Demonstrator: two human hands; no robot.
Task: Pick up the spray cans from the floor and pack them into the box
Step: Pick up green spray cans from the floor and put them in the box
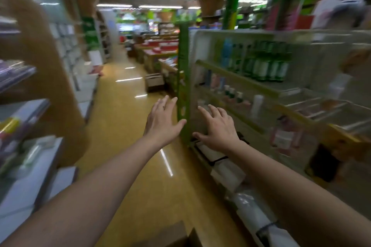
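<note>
no legible text, labels on shelf bottles [267, 66] blurred beyond reading

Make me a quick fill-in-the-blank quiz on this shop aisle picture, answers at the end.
1. The left hand and right hand are both ____, holding nothing.
2. The green bottles stand on a shelf to the person's ____.
3. The far box sits on the ____.
Answers: open; right; floor.

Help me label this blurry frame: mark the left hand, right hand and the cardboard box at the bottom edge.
left hand [163, 119]: head view, back of the hand.
right hand [218, 128]: head view, back of the hand.
cardboard box [164, 235]: head view, its brown top face.
</note>
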